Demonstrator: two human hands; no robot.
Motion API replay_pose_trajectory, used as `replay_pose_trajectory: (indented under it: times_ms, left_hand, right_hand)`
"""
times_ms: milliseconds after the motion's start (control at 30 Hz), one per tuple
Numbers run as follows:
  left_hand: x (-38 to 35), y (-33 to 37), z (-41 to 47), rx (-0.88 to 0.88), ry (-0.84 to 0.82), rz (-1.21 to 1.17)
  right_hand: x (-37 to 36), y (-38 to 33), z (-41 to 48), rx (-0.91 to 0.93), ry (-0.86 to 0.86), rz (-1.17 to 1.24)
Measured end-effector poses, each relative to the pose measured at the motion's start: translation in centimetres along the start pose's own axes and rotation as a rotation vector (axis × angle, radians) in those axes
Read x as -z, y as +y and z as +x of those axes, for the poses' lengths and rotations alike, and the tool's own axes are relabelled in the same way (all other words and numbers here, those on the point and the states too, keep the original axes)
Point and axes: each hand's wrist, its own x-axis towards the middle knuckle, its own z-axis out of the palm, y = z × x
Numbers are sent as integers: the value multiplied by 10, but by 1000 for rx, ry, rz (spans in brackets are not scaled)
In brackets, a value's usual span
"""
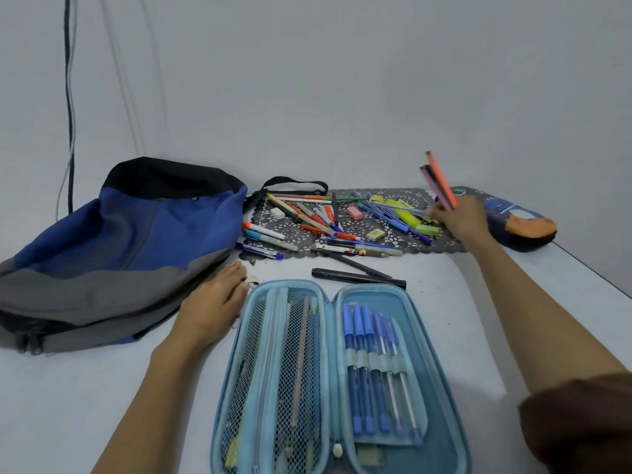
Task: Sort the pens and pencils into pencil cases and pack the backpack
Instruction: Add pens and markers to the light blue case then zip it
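A light blue pencil case (333,295) lies open in front of me, with several blue pens (372,364) strapped in its right half and pencils behind mesh in its left half. My left hand (212,306) rests flat on the table beside the case's left edge. My right hand (461,222) grips a few pencils (439,181), orange and pink, pointing upward near a dark patterned pencil case (513,220) at the far right. A heap of loose pens and markers (328,220) lies on a dark lace mat (424,242). The blue and grey backpack (113,248) lies on the left.
Erasers (354,212) and a green highlighter (407,217) are mixed in the heap. Two black pens (355,277) lie between the mat and the open case. A cable (70,97) hangs down the wall at the left. The table's right edge (595,273) runs close by.
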Motion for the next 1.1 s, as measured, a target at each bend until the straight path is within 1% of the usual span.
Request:
replay_pose_trajectory:
  times_ms: [67,100,167,300,367,433,533,633,733,800,867,900,933,1000,1100]
  left_hand:
    - [1,0,0,-3,6,-4]
    - [0,0,0,-7,8,-7]
    - [0,0,0,-17,7,-16]
    - [-1,-3,2,-13,4,-23]
    - [-1,-5,2,4,-3,-23]
    - [-1,-5,2,11,-4,-20]
    - [-1,-3,2,8,-1,-16]
    - [-1,-4,2,3,0,-10]
    - [-2,-4,2,18,-2,-10]
    - [-1,-5,3,23,-4,-9]
    - [-1,-5,3,18,-5,-8]
    - [-1,-4,3,16,-3,-10]
    - [-1,-4,3,16,1,-11]
    - [-1,-3,2,15,11,-14]
    - [-1,-2,2,8,20,-15]
  right_hand:
    - [-13,-8,-2,47,-115,-205]
    - [-19,-12,-4,78,-135,-315]
    - [-32,-18,-10,135,-124,-492]
    - [-48,-23,-19,156,-96,-682]
    - [-50,-25,-19,125,-118,-698]
    - [-50,-25,-17,76,-134,-661]
    - [-47,-23,-18,28,-71,-631]
    - [-48,-19,-19,27,-12,-710]
    - [-43,-22,-17,60,-79,-784]
    - [-37,-26,-11,56,-179,-734]
    - [-28,-26,-2,36,-242,-582]
    - [-24,-24,4,18,-241,-474]
    - [-21,-20,9,-4,-212,-368]
    - [-13,-13,16,-55,-79,-241]
    - [-6,0,25,-92,130,-221]
